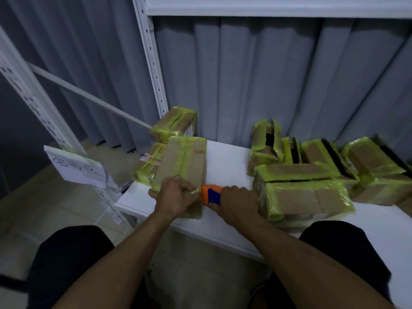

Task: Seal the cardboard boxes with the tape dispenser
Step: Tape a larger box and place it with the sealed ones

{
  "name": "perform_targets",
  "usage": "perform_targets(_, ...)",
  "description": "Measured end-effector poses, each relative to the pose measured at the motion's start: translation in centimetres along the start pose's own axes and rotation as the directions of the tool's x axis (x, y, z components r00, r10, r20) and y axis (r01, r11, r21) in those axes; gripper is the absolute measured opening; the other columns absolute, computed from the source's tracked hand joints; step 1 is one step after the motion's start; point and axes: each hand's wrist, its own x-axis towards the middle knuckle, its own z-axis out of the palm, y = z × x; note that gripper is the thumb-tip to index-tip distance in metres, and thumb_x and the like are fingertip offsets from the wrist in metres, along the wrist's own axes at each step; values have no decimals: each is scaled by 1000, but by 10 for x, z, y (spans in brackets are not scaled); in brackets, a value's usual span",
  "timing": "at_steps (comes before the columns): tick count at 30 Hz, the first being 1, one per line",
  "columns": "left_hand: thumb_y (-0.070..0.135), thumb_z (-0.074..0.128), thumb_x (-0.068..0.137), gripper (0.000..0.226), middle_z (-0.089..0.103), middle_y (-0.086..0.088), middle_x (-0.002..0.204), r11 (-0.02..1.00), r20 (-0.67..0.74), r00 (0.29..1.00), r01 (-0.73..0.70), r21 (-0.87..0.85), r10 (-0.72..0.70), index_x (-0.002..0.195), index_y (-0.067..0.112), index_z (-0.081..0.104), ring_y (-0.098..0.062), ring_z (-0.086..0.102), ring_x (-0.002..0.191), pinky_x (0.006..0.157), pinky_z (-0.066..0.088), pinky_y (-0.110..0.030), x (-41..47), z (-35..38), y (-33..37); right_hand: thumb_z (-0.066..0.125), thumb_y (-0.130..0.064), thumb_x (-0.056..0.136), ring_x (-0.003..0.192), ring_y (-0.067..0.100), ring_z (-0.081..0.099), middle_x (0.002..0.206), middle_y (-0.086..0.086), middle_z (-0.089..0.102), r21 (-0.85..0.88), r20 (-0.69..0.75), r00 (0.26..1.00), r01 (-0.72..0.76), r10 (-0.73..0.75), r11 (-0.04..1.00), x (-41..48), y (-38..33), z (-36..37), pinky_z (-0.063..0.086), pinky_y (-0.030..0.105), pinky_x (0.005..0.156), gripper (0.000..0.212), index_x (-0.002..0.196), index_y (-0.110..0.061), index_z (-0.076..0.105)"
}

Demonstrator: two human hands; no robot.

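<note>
A closed cardboard box (185, 161) with yellow-green tape along its seam lies on the white shelf (225, 166) in front of me. My left hand (176, 195) rests on the box's near end and pinches a strip of tape there. My right hand (236, 201) grips the orange and blue tape dispenser (211, 194), held just right of the box's near corner, close to my left hand. The tape roll itself is hidden under my right hand.
Two taped boxes (176, 123) (148, 163) sit behind and left of the one I hold. At the right stand several boxes (303, 192) with yellow-green tape, some with open flaps (267, 139). A white rack post (153, 61) rises behind. A paper note (78, 168) hangs at left.
</note>
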Motion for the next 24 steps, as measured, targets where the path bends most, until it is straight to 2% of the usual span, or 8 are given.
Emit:
perform_targets(3,58,82,56,24,59,19,83,998,23,1000,16,61,-17,58,40,65,-16,58,93,95,42,-53,-1,-4,-4,53,-70,93,97,25,67,112,6,67,48,51,997,-60,58,997,3,7,5,39,32,70,58,112,-15,62)
perform_targets(5,59,83,58,27,59,20,86,993,10,1000,1,120,-3,60,41,64,-14,55,100,102,32,-52,-3,-7,-5,55,-70,92,96,26,67,113,7,67,101,86,990,-118,109,988,7,13,5,41,31,69,59,111,-14,62)
perform_targets(9,63,77,69,30,56,20,103,977,-62,998,3,211,10,85,38,72,-12,47,116,110,15,-61,-9,-4,-6,52,-77,89,97,27,67,110,8,66,206,67,981,-190,180,960,8,23,-5,48,33,72,67,108,-13,61)
perform_targets(11,71,73,69,50,51,15,128,981,-94,995,-8,191,26,110,43,65,-16,38,130,112,18,-65,-14,-2,-7,54,-80,85,95,27,67,106,7,65,303,85,969,-247,232,920,3,32,-11,52,34,74,69,107,-14,59)
perform_targets(13,76,69,69,80,33,7,151,985,-175,984,0,173,31,137,39,48,-23,28,139,112,30,-57,-18,-3,-4,58,-79,83,89,26,67,98,6,65,438,123,961,-277,249,855,-1,41,-12,54,35,73,66,100,-14,58)
perform_targets(14,75,68,71,85,30,5,153,985,-203,979,20,170,16,142,35,43,-25,26,140,110,34,-52,-19,-4,-3,59,-76,85,83,24,66,92,6,64,505,139,960,-281,245,816,-4,45,-11,55,35,72,63,95,-14,57)
perform_targets(18,59,70,82,58,42,5,147,961,-81,994,94,262,-75,132,32,59,-24,31,136,100,44,-43,-24,-5,1,59,-66,92,72,13,62,83,2,63,647,129,971,-236,201,725,-10,48,-13,50,28,62,53,91,-13,56)
perform_targets(24,44,75,84,43,53,6,133,993,23,1000,12,119,-15,121,22,71,-21,36,129,106,37,-32,2,7,0,58,-63,94,79,18,66,90,7,67,714,79,978,-190,191,673,6,60,-15,51,31,64,53,97,-9,59)
